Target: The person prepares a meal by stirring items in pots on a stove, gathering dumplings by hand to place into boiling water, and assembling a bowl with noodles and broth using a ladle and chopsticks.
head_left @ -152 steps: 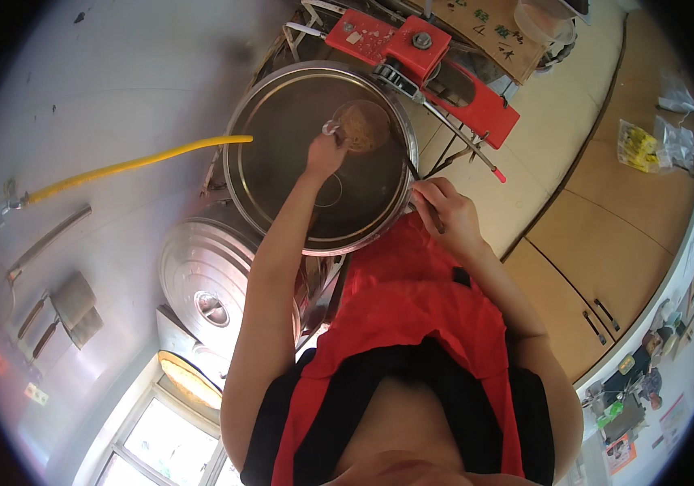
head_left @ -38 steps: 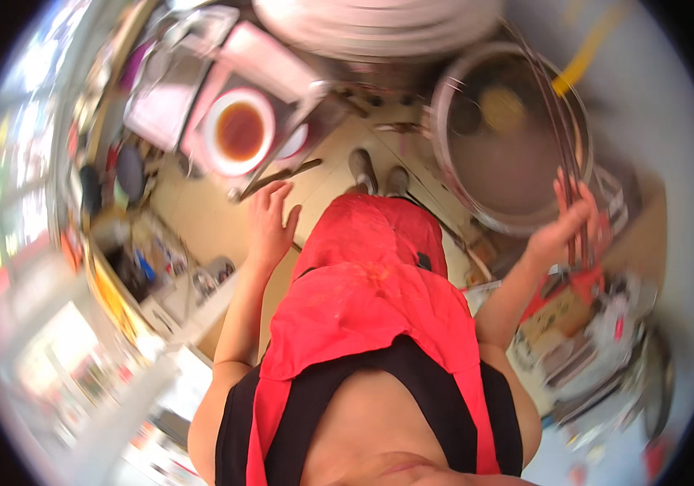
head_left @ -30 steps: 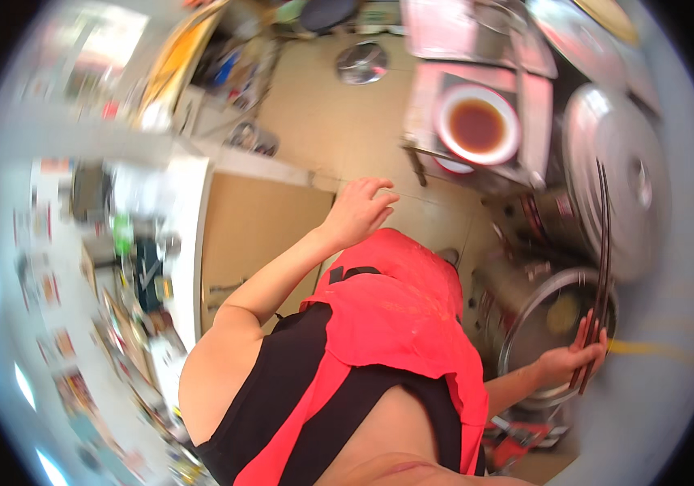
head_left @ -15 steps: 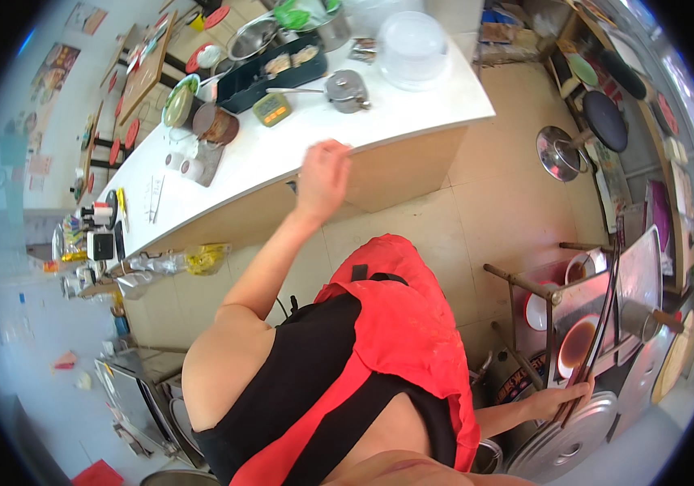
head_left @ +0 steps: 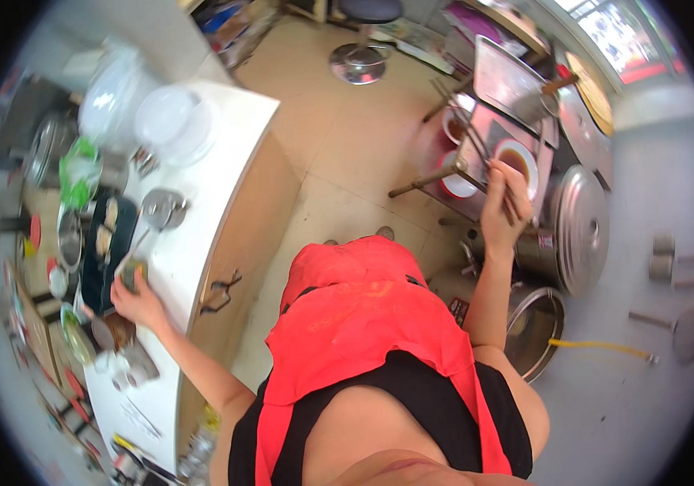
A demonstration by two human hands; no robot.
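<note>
My left hand (head_left: 139, 303) is over the white counter (head_left: 201, 190), its fingers around a small green kitchen timer (head_left: 134, 278) that they partly cover. Beside the timer lie a dark green bin (head_left: 122, 235) with pale contents and a lidded metal pot (head_left: 164, 209) with a long handle pointing towards my hand. A brown canister (head_left: 117, 330) stands close to my wrist. On the right, my right hand (head_left: 506, 209) is closed round long dark chopsticks (head_left: 470, 128), tips pointing away. A white bowl of brown liquid (head_left: 531, 165) sits just behind its fingers.
A metal-legged rack (head_left: 421, 185) carries the bowl and a tray (head_left: 505, 73). Near my right arm stand a big pot with a metal lid (head_left: 580, 231) and an uncovered pot (head_left: 556, 304). A round stool (head_left: 359, 63) is at the far side. Clear plastic tubs (head_left: 172, 125) top the counter's far end.
The view has turned to the right. My left hand has gone from the air by the counter's edge to the timer. My right hand, still holding the chopsticks, is now raised beside the bowl.
</note>
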